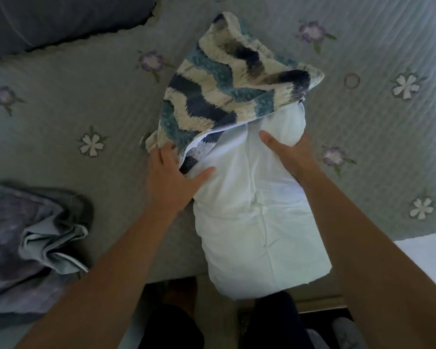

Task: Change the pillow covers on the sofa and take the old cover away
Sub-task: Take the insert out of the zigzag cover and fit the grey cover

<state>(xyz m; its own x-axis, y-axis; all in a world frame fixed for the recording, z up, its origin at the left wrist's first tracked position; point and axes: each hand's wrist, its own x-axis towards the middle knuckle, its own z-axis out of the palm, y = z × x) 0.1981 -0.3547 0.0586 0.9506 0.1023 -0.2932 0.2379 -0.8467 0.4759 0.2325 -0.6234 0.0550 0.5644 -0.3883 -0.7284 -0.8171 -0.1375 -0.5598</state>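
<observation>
L hand (173, 172) spread flat on cover (219, 79) edge; R hand (287, 152) grips pillow (257, 217).

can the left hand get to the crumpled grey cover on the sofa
Probably yes: the grey cover lies uncovered on the sofa beside that arm, nothing between; the left hand need only leave the pillow.

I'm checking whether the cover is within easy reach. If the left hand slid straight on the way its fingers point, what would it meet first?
The left hand would likely meet the patterned cover first, at its loose open edge just ahead of it, though depth is unclear.
</observation>
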